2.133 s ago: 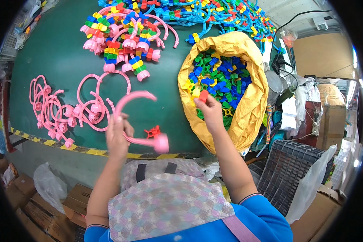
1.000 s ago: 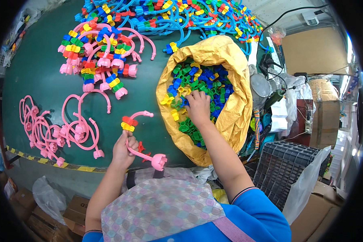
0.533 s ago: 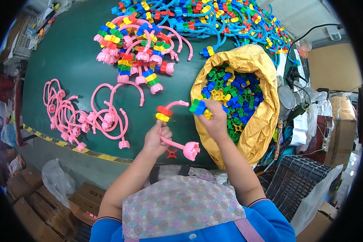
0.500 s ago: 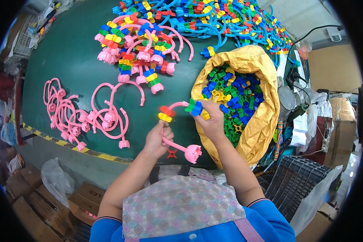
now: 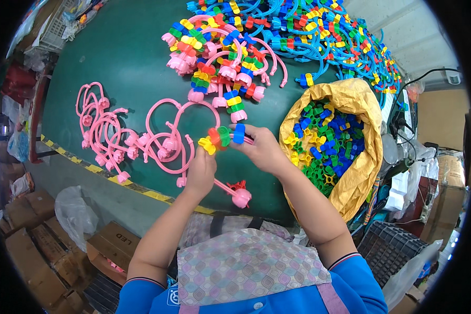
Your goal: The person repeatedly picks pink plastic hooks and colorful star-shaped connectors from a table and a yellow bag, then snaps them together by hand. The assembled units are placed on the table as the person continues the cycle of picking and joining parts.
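My left hand (image 5: 201, 168) is closed round a pink plastic tube (image 5: 223, 186) whose flower-shaped cup end (image 5: 241, 198) hangs toward my apron. A yellow plastic ring piece (image 5: 206, 145) stands on the tube just above my left fingers. Beside it come a red piece (image 5: 214, 137) and a green piece (image 5: 224, 136), slightly blurred. Farther along, my right hand (image 5: 262, 150) pinches the tube at a blue piece (image 5: 239, 133), with a small gap between blue and green. A loose red piece (image 5: 238, 184) lies on the table behind the tube.
Bare pink tubes (image 5: 104, 144) lie on the green table (image 5: 110, 52) at left. Pink tubes with coloured pieces (image 5: 214, 57) are heaped beyond my hands, blue ones (image 5: 319, 36) behind. A yellow sack (image 5: 374, 141) of loose pieces (image 5: 324, 141) stands at right.
The green and blue pieces have moved along the tube toward the red and yellow ones; green now sits next to red. My right hand has come closer to my left. The whole view has shifted.
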### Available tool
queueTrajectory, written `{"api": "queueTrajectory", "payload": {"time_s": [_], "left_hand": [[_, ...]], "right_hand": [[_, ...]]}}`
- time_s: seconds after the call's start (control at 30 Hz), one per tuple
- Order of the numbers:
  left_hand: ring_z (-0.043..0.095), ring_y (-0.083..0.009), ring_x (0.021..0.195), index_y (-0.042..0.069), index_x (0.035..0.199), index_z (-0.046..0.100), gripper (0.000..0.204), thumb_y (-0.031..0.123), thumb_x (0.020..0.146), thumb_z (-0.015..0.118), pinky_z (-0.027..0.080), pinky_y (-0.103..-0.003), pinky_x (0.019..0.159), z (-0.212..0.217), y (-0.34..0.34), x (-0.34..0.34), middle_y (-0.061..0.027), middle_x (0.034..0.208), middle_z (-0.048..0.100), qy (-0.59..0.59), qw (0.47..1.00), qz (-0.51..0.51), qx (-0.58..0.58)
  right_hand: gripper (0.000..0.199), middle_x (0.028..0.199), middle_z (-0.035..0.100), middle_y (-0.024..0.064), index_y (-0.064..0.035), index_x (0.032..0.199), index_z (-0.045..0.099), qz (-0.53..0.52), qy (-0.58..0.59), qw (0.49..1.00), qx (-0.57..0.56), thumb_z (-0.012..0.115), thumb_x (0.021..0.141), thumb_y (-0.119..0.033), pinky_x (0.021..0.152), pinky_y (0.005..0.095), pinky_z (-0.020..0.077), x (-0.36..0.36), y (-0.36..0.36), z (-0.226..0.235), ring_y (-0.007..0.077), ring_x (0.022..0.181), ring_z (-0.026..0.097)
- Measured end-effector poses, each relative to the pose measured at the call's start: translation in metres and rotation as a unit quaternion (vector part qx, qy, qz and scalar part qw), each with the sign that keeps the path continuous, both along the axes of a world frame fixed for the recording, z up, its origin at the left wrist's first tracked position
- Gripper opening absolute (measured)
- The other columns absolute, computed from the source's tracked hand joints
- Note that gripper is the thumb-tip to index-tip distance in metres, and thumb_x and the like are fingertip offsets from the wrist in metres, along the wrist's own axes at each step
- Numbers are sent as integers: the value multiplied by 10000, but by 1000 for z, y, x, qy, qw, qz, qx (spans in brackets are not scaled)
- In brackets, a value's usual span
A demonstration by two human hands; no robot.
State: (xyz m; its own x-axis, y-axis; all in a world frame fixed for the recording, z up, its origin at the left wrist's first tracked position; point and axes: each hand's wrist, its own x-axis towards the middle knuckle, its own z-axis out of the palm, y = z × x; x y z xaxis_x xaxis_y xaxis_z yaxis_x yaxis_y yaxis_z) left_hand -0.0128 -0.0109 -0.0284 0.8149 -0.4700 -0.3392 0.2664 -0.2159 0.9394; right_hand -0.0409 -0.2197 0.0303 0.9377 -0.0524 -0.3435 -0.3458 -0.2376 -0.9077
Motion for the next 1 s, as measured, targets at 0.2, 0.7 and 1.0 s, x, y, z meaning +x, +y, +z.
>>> {"api": "queueTrajectory", "payload": {"time_s": [0.2, 0.7, 1.0], "left_hand": [[536, -192, 1001, -2, 1493, 232, 731, 161, 934, 676, 481, -316, 848, 0, 9, 30, -133, 1178, 499, -115, 992, 40, 43], [571, -295, 964, 36, 1070, 613, 201, 64, 878, 664, 434, -421, 831, -12, 39, 86, -113, 974, 618, -473, 841, 19, 263], [375, -44, 595, -2, 1219, 525, 256, 198, 1070, 468, 328, -223, 519, 32, 28, -2, 24, 772, 442, -47, 993, 105, -32]], "right_hand": [[337, 947, 692, 94, 15, 1208, 470, -70, -126, 979, 146, 655, 957, -111, 758, 280, 520, 46, -6, 11, 126, 855, 639], [230, 986, 660, 153, -32, 1066, 653, -24, -192, 965, -176, 699, 862, -125, 835, 407, 530, -18, -29, -33, 328, 937, 657], [420, 1093, 591, 129, -50, 1139, 608, 88, -133, 957, -241, 762, 758, -133, 859, 409, 489, -142, 36, -104, 322, 979, 571]]}}
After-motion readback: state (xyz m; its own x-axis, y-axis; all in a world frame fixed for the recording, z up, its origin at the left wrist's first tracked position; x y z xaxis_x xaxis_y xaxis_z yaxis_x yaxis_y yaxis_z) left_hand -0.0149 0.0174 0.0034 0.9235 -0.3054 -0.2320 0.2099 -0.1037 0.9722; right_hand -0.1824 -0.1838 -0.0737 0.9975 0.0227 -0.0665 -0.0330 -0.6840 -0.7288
